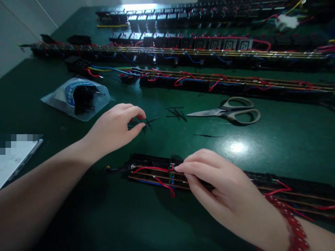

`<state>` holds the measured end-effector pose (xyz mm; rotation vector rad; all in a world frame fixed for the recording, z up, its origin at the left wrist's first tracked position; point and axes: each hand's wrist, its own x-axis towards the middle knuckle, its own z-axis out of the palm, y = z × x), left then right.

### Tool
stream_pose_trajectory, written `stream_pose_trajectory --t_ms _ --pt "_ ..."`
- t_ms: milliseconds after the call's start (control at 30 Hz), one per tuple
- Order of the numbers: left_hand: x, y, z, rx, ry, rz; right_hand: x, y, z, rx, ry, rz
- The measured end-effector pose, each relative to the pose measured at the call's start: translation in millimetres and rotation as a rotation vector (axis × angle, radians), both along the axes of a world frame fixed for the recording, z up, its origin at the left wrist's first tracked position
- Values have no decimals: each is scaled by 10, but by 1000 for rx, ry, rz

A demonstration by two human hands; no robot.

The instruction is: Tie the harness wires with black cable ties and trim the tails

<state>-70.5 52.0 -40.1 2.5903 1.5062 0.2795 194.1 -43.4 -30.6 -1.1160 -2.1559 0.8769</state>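
Note:
My right hand (217, 184) is over the near wired strip (154, 174), a long black housing with copper-coloured bars. Its thumb and index finger are pinched at the looped end of a red wire (151, 168), beside a small green board (171, 177). On the table beyond, my left hand (117, 122) has its thumb and index fingertips slightly apart around several thin black pieces (148, 122). Whether these are pins or cut ties, I cannot tell. Another little pile of black pieces (178, 113) lies to the right, by the tips of the scissors (222, 112).
A clear plastic bag (102, 96) of black pieces lies open at left. Further wired strips (230, 82) cross the table's back. One thin black strip (206, 135) is below the scissors. A pale flat object (18, 160) sits at the left edge.

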Motion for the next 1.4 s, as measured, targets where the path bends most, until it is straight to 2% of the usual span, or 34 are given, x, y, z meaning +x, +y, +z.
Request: stream_pose_trajectory --t_ms 133,300,767,1000,1267,1400 --pt "-20 29 -137 89 38 -80 14 -1 -7 -17 2 10" --pt "-34 57 -196 70 -1 -107 28 4 -17 -3 -13 16" --pt "-62 80 -202 70 48 -158 18 15 -7 10 -10 17" --pt "-94 92 -189 142 94 -213 5 6 -25 -5 3 12" --pt "-43 63 -181 133 46 -195 11 4 24 -20 1 14" --pt "1 14 -104 17 -81 -90 23 -3 13 -16 -6 14"
